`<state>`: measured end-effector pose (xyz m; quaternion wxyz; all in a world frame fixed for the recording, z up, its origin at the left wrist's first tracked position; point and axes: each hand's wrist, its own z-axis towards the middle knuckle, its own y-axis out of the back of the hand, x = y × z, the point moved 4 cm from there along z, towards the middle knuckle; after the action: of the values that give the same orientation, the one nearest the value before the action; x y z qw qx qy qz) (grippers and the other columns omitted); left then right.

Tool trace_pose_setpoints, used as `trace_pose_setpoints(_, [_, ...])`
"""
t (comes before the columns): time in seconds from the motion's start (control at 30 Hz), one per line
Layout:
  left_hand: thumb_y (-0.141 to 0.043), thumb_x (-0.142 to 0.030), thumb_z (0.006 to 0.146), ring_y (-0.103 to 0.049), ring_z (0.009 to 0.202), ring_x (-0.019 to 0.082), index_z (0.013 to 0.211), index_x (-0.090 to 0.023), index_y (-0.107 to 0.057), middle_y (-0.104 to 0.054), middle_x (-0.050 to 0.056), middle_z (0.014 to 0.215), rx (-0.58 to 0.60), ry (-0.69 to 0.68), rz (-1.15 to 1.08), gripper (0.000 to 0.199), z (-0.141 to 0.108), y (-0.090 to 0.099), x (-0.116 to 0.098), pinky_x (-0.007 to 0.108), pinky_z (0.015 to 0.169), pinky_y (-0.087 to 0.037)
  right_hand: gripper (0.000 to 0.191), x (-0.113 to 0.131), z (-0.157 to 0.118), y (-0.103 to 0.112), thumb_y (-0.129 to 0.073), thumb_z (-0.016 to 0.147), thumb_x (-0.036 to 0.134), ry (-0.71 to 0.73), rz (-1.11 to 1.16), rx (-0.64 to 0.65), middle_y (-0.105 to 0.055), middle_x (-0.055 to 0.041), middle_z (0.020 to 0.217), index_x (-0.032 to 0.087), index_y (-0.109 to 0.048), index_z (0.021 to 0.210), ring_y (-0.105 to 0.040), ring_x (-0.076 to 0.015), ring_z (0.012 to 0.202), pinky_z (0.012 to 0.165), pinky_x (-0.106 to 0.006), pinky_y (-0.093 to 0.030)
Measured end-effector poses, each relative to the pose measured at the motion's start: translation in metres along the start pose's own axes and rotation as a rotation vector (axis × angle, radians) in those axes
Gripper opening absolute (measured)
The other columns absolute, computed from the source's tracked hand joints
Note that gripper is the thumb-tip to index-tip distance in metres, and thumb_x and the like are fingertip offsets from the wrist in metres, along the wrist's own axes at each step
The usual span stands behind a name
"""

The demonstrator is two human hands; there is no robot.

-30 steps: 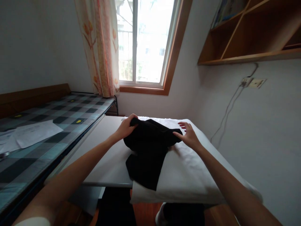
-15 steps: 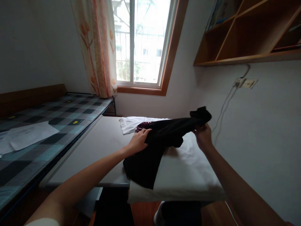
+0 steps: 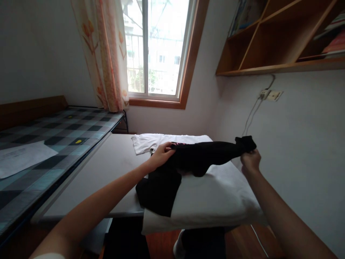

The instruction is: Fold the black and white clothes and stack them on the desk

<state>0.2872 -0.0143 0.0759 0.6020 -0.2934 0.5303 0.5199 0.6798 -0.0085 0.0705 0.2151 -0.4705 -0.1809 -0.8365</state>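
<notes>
A black garment [image 3: 205, 153], with a bit of pinkish print near its left end, is stretched between my two hands. My left hand [image 3: 161, 155] is closed on its left part, thumb and fingers pinching the cloth. At the right, my right hand [image 3: 251, 160] grips the far end, where a bunched black flap sticks up above the fingers. The lower left part of the garment hangs down onto a thick white cloth [image 3: 210, 201]. Behind it lies a white T-shirt [image 3: 144, 142] with its sleeve toward the left.
The cloth covers the right part of a grey-white table [image 3: 91, 183]. To the left stands a bed with a checked mattress [image 3: 88, 126] and a paper sheet [image 3: 24, 156] on it. A wooden shelf [image 3: 269, 50] and a plugged socket [image 3: 269, 95] are on the right wall.
My right hand has moved right and slightly down, pulling the black garment out straighter. My left hand stays on its left part. The view has shifted a little to the right.
</notes>
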Motion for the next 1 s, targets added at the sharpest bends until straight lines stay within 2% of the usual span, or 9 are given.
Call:
trace_pose_setpoints(0.1, [-0.068,-0.034,0.079,-0.065,0.082,0.017,0.109,-0.019,-0.066,-0.069,0.004,0.092,0.358,-0.170,0.236,0.034,-0.020,-0.028,-0.009,0.028,0.074,-0.051,0.054,-0.001,-0.016,0.002,-0.059,0.066,0.024,0.011,-0.373,0.009,-0.055,-0.0143,0.112,0.017,-0.055,0.119,-0.052,-0.0321,0.112,0.099,-0.052,-0.040])
trace_pose_setpoints(0.17, [-0.069,-0.034,0.080,-0.064,0.095,0.019,0.109,-0.021,-0.067,-0.068,0.005,0.102,0.484,-0.297,0.388,0.032,-0.028,-0.036,-0.011,0.032,0.087,-0.049,0.062,0.006,-0.031,-0.006,-0.058,0.068,0.024,0.144,-0.503,0.188,-0.051,-0.0169,0.120,0.018,-0.050,0.130,-0.046,-0.0342,0.120,0.102,-0.051,-0.037])
trace_pose_setpoints(0.33, [-0.068,-0.041,0.081,-0.053,0.112,0.025,0.114,-0.023,-0.065,-0.060,0.008,0.115,0.236,-0.395,0.648,0.038,-0.019,-0.014,-0.005,0.043,0.103,-0.039,0.074,0.010,-0.088,-0.032,-0.063,0.064,0.029,0.348,-0.588,1.269,-0.048,-0.0099,0.131,0.027,-0.049,0.136,-0.047,-0.0287,0.123,0.104,-0.041,-0.037])
trace_pose_setpoints(0.4, [-0.074,-0.046,0.073,-0.051,0.115,0.028,0.127,-0.025,-0.058,-0.055,0.009,0.122,0.234,-0.351,0.726,0.061,-0.017,-0.006,0.004,0.045,0.104,-0.038,0.087,0.007,-0.104,-0.032,-0.070,0.057,0.027,0.355,-0.706,1.489,-0.040,-0.0092,0.142,0.029,-0.046,0.141,-0.041,-0.0309,0.129,0.106,-0.040,-0.035])
trace_pose_setpoints(0.53, [-0.077,-0.047,0.070,-0.052,0.115,0.029,0.135,-0.024,-0.050,-0.055,0.010,0.124,0.321,-0.315,0.881,0.074,-0.025,-0.004,0.020,0.043,0.100,-0.040,0.095,0.005,-0.105,-0.031,-0.070,0.055,0.018,0.400,-0.943,1.357,-0.039,-0.0111,0.144,0.031,-0.041,0.144,-0.041,-0.0340,0.129,0.103,-0.044,-0.036])
trace_pose_setpoints(0.67, [-0.059,-0.034,0.088,-0.056,0.103,0.024,0.102,-0.020,-0.066,-0.063,0.007,0.105,0.334,-0.371,0.994,0.021,-0.032,-0.012,0.026,0.039,0.094,-0.038,0.044,0.005,-0.100,-0.032,-0.065,0.067,0.017,0.548,-0.991,1.232,-0.057,-0.0114,0.117,0.024,-0.067,0.110,-0.054,-0.0294,0.110,0.091,-0.038,-0.042])
trace_pose_setpoints(0.73, [-0.052,-0.028,0.092,-0.057,0.099,0.021,0.094,-0.020,-0.067,-0.064,0.006,0.099,0.325,-0.382,0.984,0.017,-0.033,-0.014,0.025,0.037,0.092,-0.037,0.018,0.003,-0.096,-0.028,-0.060,0.074,0.017,0.560,-1.035,1.158,-0.060,-0.0120,0.106,0.020,-0.069,0.090,-0.059,-0.0279,0.099,0.083,-0.036,-0.044])
trace_pose_setpoints(0.9, [-0.047,-0.028,0.095,-0.058,0.098,0.019,0.098,-0.022,-0.067,-0.066,0.004,0.097,0.321,-0.391,0.867,0.021,-0.035,-0.010,0.019,0.035,0.091,-0.035,0.023,-0.013,-0.085,-0.015,-0.041,0.090,0.027,0.242,-1.121,1.135,-0.066,-0.0107,0.089,0.022,-0.061,0.100,-0.064,-0.0268,0.079,0.071,-0.039,-0.045])
trace_pose_setpoints(1.0, [-0.047,-0.030,0.095,-0.060,0.095,0.018,0.097,-0.022,-0.068,-0.067,0.004,0.097,0.363,-0.403,0.805,0.022,-0.037,-0.010,0.014,0.035,0.092,-0.035,0.029,-0.002,-0.069,-0.025,-0.032,0.093,0.025,0.177,-1.086,0.969,-0.067,-0.0138,0.088,0.020,-0.055,0.111,-0.065,-0.0271,0.079,0.074,-0.040,-0.045])
